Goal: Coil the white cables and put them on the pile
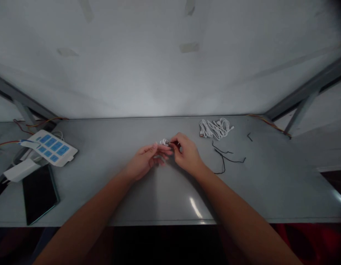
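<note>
A small coil of white cable (164, 142) shows between my two hands, over the middle of the table. My left hand (146, 158) has its thumb and fingers around the coil, with the other fingers loosely curled and slightly blurred. On the coil's right end, my right hand (185, 151) is closed in a pinch. What sits between its fingertips is mostly hidden; a thin dark bit shows there. Several black twist ties (223, 157) lie to the right of my right hand. Behind them rest bundled white cables (216, 129).
On the left, a white power strip (54, 147) with blue sockets lies beside a white adapter (22, 170) and a dark-screened tablet (40, 194). A short black tie (250, 137) lies far right. A white panel (159, 73) rises behind the grey table (104, 136).
</note>
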Tool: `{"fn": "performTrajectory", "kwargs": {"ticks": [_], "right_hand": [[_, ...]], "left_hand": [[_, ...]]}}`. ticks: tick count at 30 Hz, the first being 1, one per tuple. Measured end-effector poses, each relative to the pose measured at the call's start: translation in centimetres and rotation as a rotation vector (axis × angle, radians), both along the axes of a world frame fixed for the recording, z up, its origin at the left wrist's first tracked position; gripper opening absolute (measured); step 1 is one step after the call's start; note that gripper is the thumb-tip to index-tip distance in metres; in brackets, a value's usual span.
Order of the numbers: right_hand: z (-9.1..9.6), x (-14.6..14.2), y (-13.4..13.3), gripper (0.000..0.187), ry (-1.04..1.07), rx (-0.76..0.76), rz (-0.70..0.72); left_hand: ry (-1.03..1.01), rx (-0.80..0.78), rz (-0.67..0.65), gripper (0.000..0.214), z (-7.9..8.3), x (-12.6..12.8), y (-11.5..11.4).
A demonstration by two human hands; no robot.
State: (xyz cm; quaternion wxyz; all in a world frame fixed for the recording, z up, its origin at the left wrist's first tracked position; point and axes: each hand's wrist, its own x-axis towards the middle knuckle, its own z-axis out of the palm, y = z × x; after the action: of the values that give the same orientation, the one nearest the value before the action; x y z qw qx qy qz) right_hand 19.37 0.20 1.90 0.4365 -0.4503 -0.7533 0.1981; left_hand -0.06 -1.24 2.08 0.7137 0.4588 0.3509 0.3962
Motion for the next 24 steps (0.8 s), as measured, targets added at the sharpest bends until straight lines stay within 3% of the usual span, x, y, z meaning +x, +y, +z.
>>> {"fn": "performTrajectory", "kwargs": {"ticks": [3,6,8,11,15,19,24], "right_hand": [[0.0,-0.1,-0.2,0.010,0.049,-0.031,0.025],[0.0,-0.3,-0.3,0.007,0.143,-0.140,0.052],[0.0,-0.4,-0.3,0.005,0.199,-0.208,0.057],[0.0,-0.4,-0.2,0.005,0.230,-0.268,0.062],[0.2,-0.4,-0.2,0.006,0.202,-0.319,0.099],[0.4,-0.4,-0.2,0.006,0.209,-0.326,0.104],[1.2,-0.2,-0.1,0.009,0.296,-0.294,0.163]], "left_hand": [[0.120,0.270,0.139,0.035,0.2,-0.6,0.4],[0.306,0.523,0.110,0.029,0.3,-0.5,0.2],[0.358,0.615,0.071,0.040,0.2,-0.1,-0.2],[0.334,0.546,0.043,0.055,0.0,0.8,-0.8],[0.345,0.418,0.019,0.059,-0.5,1.0,-0.7],[0.496,0.596,-0.039,0.067,-0.6,0.4,0.1],[0.821,0.797,-0.112,0.047,-0.1,0.4,0.3]]}}
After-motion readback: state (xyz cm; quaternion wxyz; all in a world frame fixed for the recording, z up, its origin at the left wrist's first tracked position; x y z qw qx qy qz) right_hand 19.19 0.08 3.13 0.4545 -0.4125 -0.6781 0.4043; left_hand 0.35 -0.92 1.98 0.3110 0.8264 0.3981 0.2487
